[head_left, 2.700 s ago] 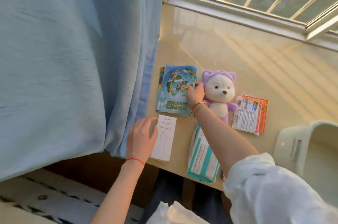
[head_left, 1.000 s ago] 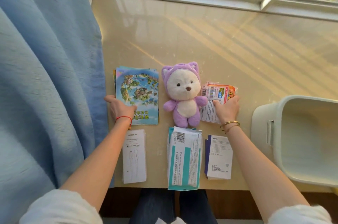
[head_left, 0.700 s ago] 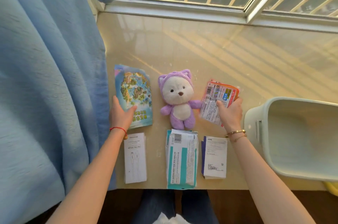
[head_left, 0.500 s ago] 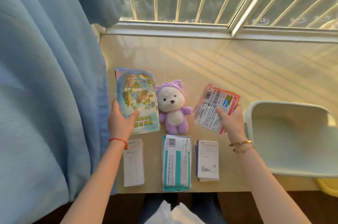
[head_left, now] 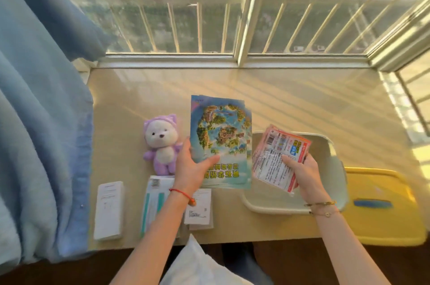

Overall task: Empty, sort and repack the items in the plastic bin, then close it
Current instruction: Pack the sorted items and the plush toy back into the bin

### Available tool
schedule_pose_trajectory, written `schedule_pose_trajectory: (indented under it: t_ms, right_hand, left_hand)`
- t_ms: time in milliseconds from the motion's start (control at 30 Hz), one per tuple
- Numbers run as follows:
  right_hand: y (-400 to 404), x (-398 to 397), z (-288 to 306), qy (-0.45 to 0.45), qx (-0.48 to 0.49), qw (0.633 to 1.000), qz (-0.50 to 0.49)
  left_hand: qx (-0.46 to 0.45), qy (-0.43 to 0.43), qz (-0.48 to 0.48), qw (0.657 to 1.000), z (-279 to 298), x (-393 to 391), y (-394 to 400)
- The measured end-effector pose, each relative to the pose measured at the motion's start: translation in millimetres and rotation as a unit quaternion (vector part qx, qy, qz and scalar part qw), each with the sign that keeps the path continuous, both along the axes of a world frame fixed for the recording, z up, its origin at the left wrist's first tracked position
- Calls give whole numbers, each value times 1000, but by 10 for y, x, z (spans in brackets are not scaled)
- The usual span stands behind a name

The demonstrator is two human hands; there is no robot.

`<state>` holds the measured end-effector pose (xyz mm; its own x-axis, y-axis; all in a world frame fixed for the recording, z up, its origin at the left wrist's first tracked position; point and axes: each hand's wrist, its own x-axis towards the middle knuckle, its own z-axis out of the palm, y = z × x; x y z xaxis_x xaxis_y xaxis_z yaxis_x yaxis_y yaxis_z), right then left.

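Note:
My left hand (head_left: 193, 168) grips the lower left edge of a blue illustrated booklet (head_left: 221, 136), lifted off the table beside the bin. My right hand (head_left: 302, 173) holds an orange-and-white packet (head_left: 277, 157) above the open pale plastic bin (head_left: 335, 159). On the table a purple plush bear (head_left: 161, 143) lies face up. Below it are a white box (head_left: 109, 210), a teal-and-white packet (head_left: 153, 196) partly under my left forearm, and a white-labelled box (head_left: 200, 208). The bin's yellow lid (head_left: 384, 208) lies to the right of the bin.
A blue curtain (head_left: 41, 133) hangs over the table's left edge. A barred window (head_left: 232, 5) runs along the far side and right. The beige tabletop (head_left: 279, 94) extends behind the items. White fabric (head_left: 195, 266) lies on my lap.
Both hands lifted their items off the table and carried them right: the booklet now sits right of the bear, the packet over the bin. The camera tilted up and right, revealing the yellow lid.

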<state>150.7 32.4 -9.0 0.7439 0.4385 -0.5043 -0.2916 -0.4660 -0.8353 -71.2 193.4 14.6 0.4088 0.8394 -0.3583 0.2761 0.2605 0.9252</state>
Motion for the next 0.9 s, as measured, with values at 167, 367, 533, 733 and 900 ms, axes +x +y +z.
schedule_pose_trajectory:
  t_ms: [167,367,533,733,900]
  right_hand:
    - [-605,697,-112,-18,-45,999,20]
    - [-791,1108,-683,-19,-157,985,68]
    - [-696,1151,-1234,-23,-222,967,120]
    - [-608,1058,-1671,-24,-258,953,159]
    - [-698,1083,-1879,-68,-279,943,166]
  left_hand:
    - [-52,49,-28,997,-412,771,-738]
    - [-33,153,-15,988,-892,1297,-1192]
    - [-30,268,-29,962,-1306,1478,-1336]
    - [-87,333,-25,938,-1640,1558,-1296]
    - [-88,357,-36,929,-1767,1560,-1230]
